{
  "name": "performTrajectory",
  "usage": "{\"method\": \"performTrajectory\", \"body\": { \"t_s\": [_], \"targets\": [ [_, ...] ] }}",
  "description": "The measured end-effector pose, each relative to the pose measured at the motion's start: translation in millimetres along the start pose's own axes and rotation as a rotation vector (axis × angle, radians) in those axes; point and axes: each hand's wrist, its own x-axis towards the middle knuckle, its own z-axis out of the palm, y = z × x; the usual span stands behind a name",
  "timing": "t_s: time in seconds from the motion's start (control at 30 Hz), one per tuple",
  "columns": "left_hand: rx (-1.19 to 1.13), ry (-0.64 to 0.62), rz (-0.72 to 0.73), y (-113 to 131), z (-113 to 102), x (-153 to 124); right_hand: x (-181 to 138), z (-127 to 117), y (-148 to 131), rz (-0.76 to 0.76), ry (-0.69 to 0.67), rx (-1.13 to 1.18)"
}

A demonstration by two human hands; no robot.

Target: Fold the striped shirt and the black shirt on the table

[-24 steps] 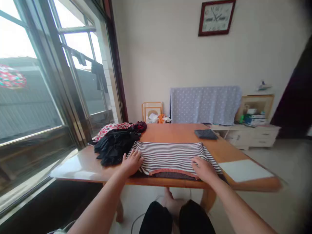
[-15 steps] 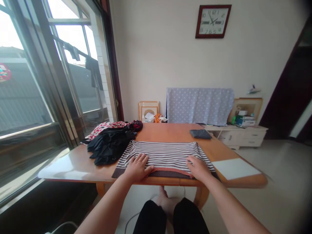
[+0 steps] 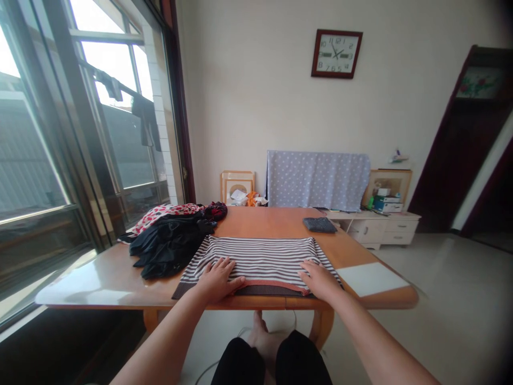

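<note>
A striped knit garment (image 3: 260,256) in dark brown and white lies spread near the front edge of the wooden table. Its near side shows a dark ribbed band and a thin orange-red trim. My left hand (image 3: 218,279) rests flat on the garment's left part, fingers stretched and thumb pointing inward. On the right part lies my right hand (image 3: 319,279), palm down with the fingers extended over the stripes. Neither hand grips the cloth.
A pile of dark clothes (image 3: 170,243) with a red-and-white patterned piece (image 3: 166,215) sits left of the garment. A folded dark grey cloth (image 3: 319,224) lies at the back right. A white sheet (image 3: 372,278) lies on the table's (image 3: 256,219) right side.
The camera view has turned slightly to the right and upward. Both hands stay on the striped garment in nearly the same places, and the cloth looks unchanged.
</note>
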Motion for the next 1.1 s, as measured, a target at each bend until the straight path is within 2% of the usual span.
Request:
{"method": "performTrajectory", "body": {
  "t_s": [0.1,0.23,0.37,0.53,0.73,0.97,1.1],
  "targets": [
    [-0.022,0.045,0.049,9,-7,12,7,-10,-13,-0.021,0.067,0.042],
    [-0.098,0.05,0.127,30,-8,33,20,-22,-45,-0.074,0.112,0.097],
    [-0.16,0.018,0.175,45,5,52,32,-20,-79,-0.14,0.057,0.081],
    [-0.171,-0.048,0.206,45,17,61,49,-7,-101,-0.194,-0.058,-0.012],
    [-0.156,-0.04,0.211,41,24,58,56,6,-107,-0.213,-0.182,-0.081],
    [-0.163,-0.002,0.201,42,28,57,53,14,-89,-0.193,-0.114,0.098],
    [-0.173,0.013,0.202,43,28,55,55,16,-88,-0.179,-0.111,0.107]
  ]
}}
